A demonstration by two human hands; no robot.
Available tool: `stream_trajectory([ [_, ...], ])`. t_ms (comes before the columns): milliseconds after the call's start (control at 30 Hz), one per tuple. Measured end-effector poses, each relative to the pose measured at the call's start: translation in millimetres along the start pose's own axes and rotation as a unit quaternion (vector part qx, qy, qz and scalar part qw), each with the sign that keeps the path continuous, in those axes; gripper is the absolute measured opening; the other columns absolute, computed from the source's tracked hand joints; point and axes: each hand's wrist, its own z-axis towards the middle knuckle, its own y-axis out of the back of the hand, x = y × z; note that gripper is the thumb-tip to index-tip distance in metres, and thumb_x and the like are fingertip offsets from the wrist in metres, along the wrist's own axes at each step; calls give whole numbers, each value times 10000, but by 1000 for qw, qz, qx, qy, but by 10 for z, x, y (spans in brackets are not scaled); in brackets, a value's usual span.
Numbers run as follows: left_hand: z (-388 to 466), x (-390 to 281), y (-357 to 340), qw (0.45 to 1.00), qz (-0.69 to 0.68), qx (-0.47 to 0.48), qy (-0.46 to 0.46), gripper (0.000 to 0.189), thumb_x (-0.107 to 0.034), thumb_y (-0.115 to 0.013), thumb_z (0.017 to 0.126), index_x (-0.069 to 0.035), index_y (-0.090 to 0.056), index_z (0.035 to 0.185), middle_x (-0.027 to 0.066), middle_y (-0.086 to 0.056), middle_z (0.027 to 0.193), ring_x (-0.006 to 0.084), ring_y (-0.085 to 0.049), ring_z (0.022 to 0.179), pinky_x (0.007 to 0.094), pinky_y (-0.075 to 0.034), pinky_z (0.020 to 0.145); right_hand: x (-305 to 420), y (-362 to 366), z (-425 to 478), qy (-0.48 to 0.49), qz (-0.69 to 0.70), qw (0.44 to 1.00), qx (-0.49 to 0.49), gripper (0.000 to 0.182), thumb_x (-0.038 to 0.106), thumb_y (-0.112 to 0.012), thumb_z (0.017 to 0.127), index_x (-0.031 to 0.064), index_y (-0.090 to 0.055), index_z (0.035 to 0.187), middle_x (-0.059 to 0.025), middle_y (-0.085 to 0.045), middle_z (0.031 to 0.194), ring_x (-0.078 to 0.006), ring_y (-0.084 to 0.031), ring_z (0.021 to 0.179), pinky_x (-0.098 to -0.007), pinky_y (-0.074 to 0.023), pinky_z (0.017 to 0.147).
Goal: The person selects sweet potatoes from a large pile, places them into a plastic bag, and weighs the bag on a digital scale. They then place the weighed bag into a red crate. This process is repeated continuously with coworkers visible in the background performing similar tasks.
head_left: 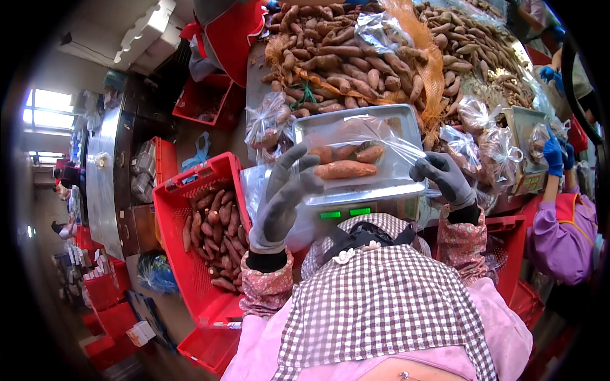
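A clear plastic bag (367, 131) of sweet potatoes (345, 169) lies on the metal tray (405, 190) of a digital scale with lit green displays (345, 213). My right hand (443, 178), in a grey glove, pinches the gathered neck of this bag at the tray's right edge. Over the tray's left edge is my gloved left hand (286, 195), its fingers apart and slightly blurred, with nothing visible in it. Flat clear plastic (255, 183) lies partly behind that hand. A filled, tied bag (269, 121) rests left of the tray.
Loose sweet potatoes (352, 62) and orange mesh (429, 71) cover the table behind the scale. At my left stands a red crate (167, 224) holding more. Filled bags (495, 147) sit at right, near a second scale (524, 128) and a co-worker's blue-gloved hands (555, 155).
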Motion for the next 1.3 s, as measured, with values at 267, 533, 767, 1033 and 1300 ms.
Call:
stream_trajectory([
  [267, -4, 73, -162, 998, 31, -60, -20, 643, -240, -584, 855, 3, -326, 1391, 109, -518, 1176, 147, -565, 926, 295, -437, 868, 353, -286, 46, 152, -256, 934, -195, 206, 153, -643, 871, -28, -599, 958, -87, -628, 842, -131, -568, 749, -272, -449, 696],
  [533, -34, 142, -238, 998, 14, -49, -38, 616, -260, -572, 894, -7, -327, 1399, 100, -551, 1137, 140, -563, 942, 301, -412, 904, 299, -977, 599, 233, -264, 936, 5, 193, 140, -643, 822, 58, -630, 997, -147, -631, 964, -296, -616, 887, -359, -491, 785],
  [767, -86, 210, -187, 997, 37, -67, -21, 628, -271, -608, 887, 7, -343, 1383, 132, -490, 1227, 153, -555, 966, 314, -417, 913, -499, -488, 879, 151, -456, 876, -26, 389, 97, -678, 766, 73, -576, 1141, -163, -584, 1131, -331, -549, 1051, -379, -440, 912],
  [1033, -97, 259, -157, 995, 42, -84, -31, 460, -158, -557, 905, -8, -438, 1324, 111, -521, 1217, 178, -558, 997, 330, -417, 939, -254, -376, 581, 141, 119, 978, 98, 549, 184, -716, 825, 9, -487, 1292, -108, -550, 1247, -205, -524, 1157, -325, -395, 1004],
  [1300, -91, 238, -86, 987, 85, -135, -32, 413, -129, -534, 927, -14, -452, 1315, 100, -536, 1213, 171, -563, 1023, 311, -418, 963, -245, -477, 360, 78, 206, 973, 71, 523, 117, -624, 881, -16, -426, 1346, -109, -550, 1253, -195, -539, 1132, -325, -413, 998],
])
